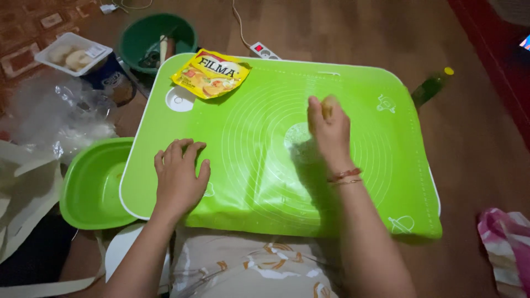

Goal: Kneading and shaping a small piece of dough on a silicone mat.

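yellow sachet [210,73] | mat's far-left corner | clear tray [72,53] | floor, far left

This is looking like a home, with someone sitting on a wooden floor [353,33] beside a patterned rug [27,33]. A green baking mat [386,182] is lying over a low table, a power strip [264,52] is trailing across the floor, and household basins [88,193] and food tubs [72,52] are crowding the left side.

Brown wood-look floor [342,33], patterned rug [27,33] far left, dim light.
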